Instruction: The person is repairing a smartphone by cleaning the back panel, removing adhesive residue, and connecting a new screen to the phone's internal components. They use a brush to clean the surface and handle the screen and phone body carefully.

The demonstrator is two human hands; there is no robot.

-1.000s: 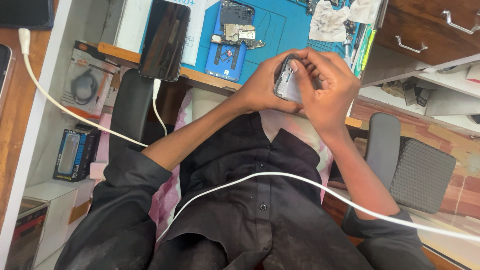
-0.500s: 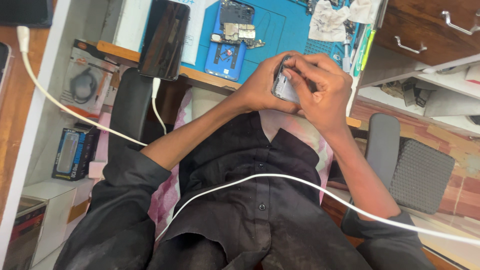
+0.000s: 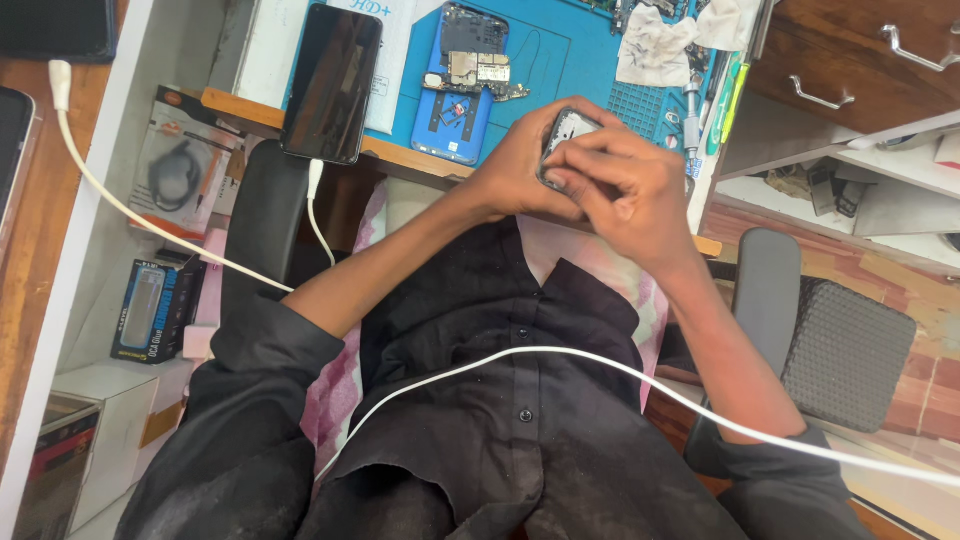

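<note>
A small, dark-edged phone part with a pale silvery face (image 3: 566, 135) sits just right of the frame's upper centre, above the desk edge. The left hand (image 3: 515, 170) cups it from below, fingers curled shut round it; the right hand (image 3: 625, 195) closes over the top, fingertips pressing its face. It looks light, rigid and fragile, best held by its edges. Beyond it lies a blue work mat (image 3: 580, 50) bearing an opened blue phone (image 3: 468, 85); a black glossy smartphone (image 3: 332, 82) rests upper left. A white cable (image 3: 560, 365) crosses the lap.

Two hands (image 3: 590, 175), three phones (image 3: 332, 82)
</note>
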